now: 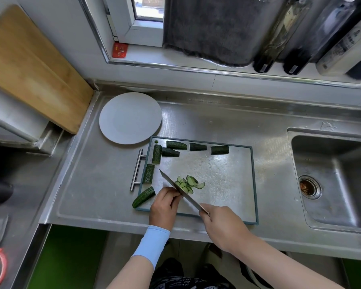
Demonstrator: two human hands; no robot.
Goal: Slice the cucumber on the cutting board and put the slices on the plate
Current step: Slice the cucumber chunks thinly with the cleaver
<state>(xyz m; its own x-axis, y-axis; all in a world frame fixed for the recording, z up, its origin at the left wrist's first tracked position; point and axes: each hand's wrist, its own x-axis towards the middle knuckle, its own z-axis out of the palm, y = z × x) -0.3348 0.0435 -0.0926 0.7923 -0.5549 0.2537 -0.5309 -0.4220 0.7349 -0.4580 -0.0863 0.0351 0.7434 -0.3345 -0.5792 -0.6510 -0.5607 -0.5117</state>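
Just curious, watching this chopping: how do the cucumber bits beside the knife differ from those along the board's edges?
The slices beside the knife are thin, pale half-moons heaped together; the chunks along the far and left edges of the cutting board are thick, dark-skinned lengths lying mostly apart. Both are cucumber on the board; none is on the plate.

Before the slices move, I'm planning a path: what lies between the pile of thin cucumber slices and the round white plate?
Head view: dark green uncut cucumber chunks lie on the metal cutting board between the slices and white plate.
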